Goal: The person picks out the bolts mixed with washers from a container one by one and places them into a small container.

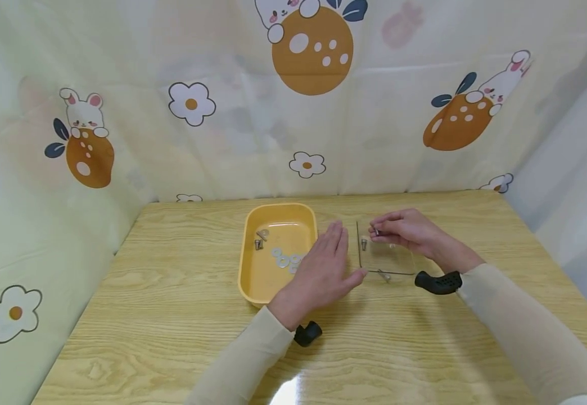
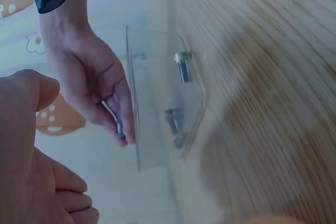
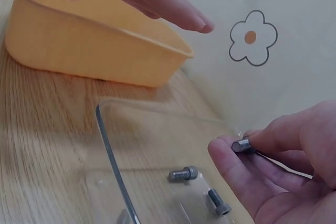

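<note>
Between thumb and fingers my right hand (image 1: pixel 415 235) pinches a metal bolt (image 3: pixel 242 146), above the far right part of a clear open box (image 1: pixel 387 272). Inside the clear box lie a bolt (image 1: pixel 364 244) and another bolt (image 3: pixel 218 203); a small piece (image 1: pixel 384 275) shows at its near edge. My left hand (image 1: pixel 319 275) hovers with fingers extended over the right rim of a yellow tray (image 1: pixel 245 275), beside the clear box, holding nothing. Washers (image 1: pixel 283 261) and dark bolts (image 1: pixel 258 244) lie in the tray.
A wooden table (image 1: pixel 172 315) carries both containers. A patterned curtain (image 1: pixel 233 140) hangs behind the table's back edge, with more curtain at the left and right sides.
</note>
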`<control>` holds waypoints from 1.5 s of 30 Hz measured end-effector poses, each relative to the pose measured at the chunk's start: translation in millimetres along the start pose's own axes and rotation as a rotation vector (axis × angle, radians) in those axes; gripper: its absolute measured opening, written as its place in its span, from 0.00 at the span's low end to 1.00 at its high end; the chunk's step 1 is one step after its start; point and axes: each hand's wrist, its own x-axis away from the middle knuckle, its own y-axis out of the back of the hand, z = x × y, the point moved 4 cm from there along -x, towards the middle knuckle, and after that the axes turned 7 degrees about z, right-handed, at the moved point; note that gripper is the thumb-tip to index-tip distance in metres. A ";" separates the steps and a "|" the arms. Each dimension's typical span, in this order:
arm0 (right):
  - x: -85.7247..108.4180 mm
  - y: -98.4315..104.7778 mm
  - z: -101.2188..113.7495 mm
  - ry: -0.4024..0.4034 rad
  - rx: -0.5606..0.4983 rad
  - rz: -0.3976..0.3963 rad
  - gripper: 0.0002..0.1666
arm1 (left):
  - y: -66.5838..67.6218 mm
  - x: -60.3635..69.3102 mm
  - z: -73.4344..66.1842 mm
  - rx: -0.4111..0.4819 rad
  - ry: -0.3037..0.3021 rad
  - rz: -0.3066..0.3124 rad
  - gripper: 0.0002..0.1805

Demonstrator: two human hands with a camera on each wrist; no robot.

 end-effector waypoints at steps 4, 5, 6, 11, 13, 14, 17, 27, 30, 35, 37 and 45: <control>0.3 1.7 -4.0 -0.010 -0.003 -0.001 0.28 | -4.8 -7.5 -8.1 -0.028 -0.012 0.004 0.47; 0.0 1.9 -5.2 -0.014 -0.004 0.002 0.27 | -5.8 -9.4 -10.2 -0.036 -0.016 0.004 0.47; -0.2 1.9 -6.2 -0.017 -0.004 0.005 0.27 | -7.0 -11.4 -12.5 -0.040 -0.019 0.003 0.47; -1.2 2.0 -9.0 -0.039 0.045 0.012 0.26 | -11.3 -20.4 -22.8 -0.049 -0.035 0.009 0.47; -1.8 1.7 -9.2 -0.048 0.068 0.016 0.25 | -13.9 -23.5 -25.8 -0.057 -0.037 0.016 0.47; -2.5 1.6 -9.6 -0.052 0.078 0.017 0.25 | -15.5 -24.9 -26.9 -0.064 -0.037 0.020 0.47; -3.6 -0.2 -9.5 -0.068 0.095 0.035 0.25 | -21.1 -28.1 -28.1 -0.090 -0.023 0.034 0.46; -6.1 -4.3 -9.3 -0.122 0.156 0.057 0.26 | -27.6 -26.9 -27.6 -0.266 -0.026 -0.027 0.37; -7.9 -5.2 -11.3 -0.121 0.163 0.058 0.26 | -28.2 -26.9 -28.0 -0.285 -0.031 -0.046 0.37; -10.0 -7.3 -14.8 -0.139 0.167 0.050 0.26 | -27.5 -26.2 -28.8 -0.304 -0.033 -0.068 0.37; -10.1 -7.9 -15.5 -0.142 0.167 0.050 0.27 | -27.0 -25.6 -29.1 -0.313 -0.036 -0.084 0.37; -8.3 -10.3 -14.8 -0.147 0.157 0.045 0.29 | -26.9 -24.7 -29.3 -0.320 -0.029 -0.096 0.37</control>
